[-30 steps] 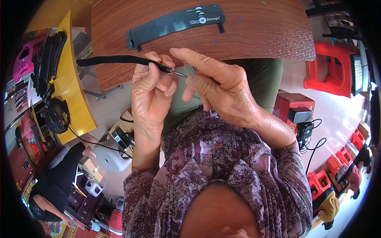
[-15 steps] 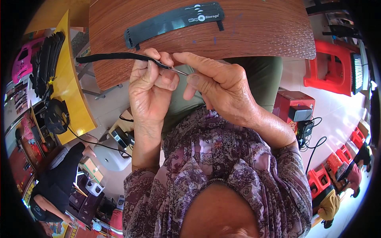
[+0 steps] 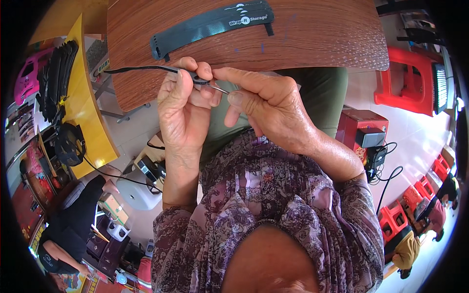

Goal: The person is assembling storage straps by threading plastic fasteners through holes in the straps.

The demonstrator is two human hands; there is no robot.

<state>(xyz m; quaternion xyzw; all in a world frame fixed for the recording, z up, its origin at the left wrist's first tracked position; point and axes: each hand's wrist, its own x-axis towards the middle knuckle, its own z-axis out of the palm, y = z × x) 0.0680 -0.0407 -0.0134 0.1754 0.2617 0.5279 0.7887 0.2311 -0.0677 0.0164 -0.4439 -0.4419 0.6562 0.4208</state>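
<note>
My left hand (image 3: 183,107) pinches a black strap (image 3: 141,68) near one end, its loose length running out to the left over the table edge. From the right, my right hand (image 3: 273,102) grips a thin metal tool (image 3: 218,89) between thumb and fingers. The tool's slim shaft points at the strap's held end; whether its tip passes through the strap I cannot make out. Beyond my hands, a dark strap-shaped piece with white print (image 3: 210,29) lies flat on the wooden table (image 3: 322,34).
A yellow board (image 3: 95,132) with a bundle of black straps (image 3: 61,73) stands at left. Red plastic stools (image 3: 400,83) are on the right, near a red box (image 3: 359,127) with cables. Other people sit or stand at the lower left and far right.
The strap has turned slightly in my left hand, and its loose end now looks thinner, seen more edge-on. My left fingers have shifted a little; my right hand stays nearly in place.
</note>
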